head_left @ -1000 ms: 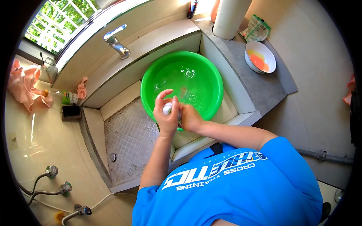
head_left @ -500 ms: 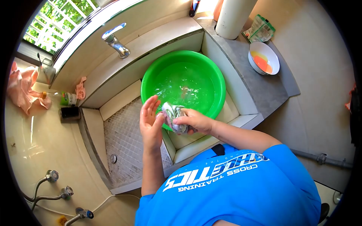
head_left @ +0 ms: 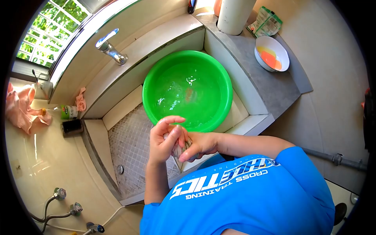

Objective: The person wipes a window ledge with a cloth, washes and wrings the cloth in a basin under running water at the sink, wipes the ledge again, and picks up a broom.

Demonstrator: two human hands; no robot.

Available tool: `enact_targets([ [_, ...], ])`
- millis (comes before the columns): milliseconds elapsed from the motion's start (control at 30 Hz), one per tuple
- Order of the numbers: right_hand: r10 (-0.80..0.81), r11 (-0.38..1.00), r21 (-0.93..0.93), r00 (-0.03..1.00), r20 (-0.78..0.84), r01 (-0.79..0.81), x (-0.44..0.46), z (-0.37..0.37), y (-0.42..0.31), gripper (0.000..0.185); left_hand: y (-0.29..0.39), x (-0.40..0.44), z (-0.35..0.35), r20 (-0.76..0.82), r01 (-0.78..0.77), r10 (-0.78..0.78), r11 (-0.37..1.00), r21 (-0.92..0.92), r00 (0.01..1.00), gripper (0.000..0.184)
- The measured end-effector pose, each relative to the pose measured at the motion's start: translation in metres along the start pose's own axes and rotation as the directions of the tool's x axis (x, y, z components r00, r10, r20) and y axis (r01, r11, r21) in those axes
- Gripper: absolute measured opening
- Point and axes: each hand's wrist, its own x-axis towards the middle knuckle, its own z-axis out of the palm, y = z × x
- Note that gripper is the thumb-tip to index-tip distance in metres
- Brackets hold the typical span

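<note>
A bunched, wet, greyish-white cloth (head_left: 181,151) is squeezed between both hands, just in front of the near rim of a green basin (head_left: 148,102) of water. My left hand (head_left: 163,141) is curled over the cloth from the left, fingers bent around it. From the right, my right hand (head_left: 200,144) is wrapped round the same cloth, its thumb across the front. Much of the cloth is hidden by the fingers.
The basin stands in a tiled sink (head_left: 131,143) below a faucet (head_left: 112,51). A white bowl (head_left: 279,47) with orange pieces and a green packet (head_left: 266,22) sit at the right. At the left are a bottle (head_left: 67,112) and pink cloth (head_left: 22,107).
My left hand has closed onto the cloth after being spread beside it. Both hands and the cloth have moved nearer to my body, off the basin's rim. The view has shifted slightly.
</note>
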Motion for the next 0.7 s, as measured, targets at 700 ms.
enact_targets([
  [700, -0.544, 0.562, -0.813, 0.671, -0.503, -0.154, 0.038, -0.044, 0.027, 0.051, -0.066, 0.031, -0.007, -0.461, 0.028, 0.065, 0.981, 0.192, 0.885, 0.011],
])
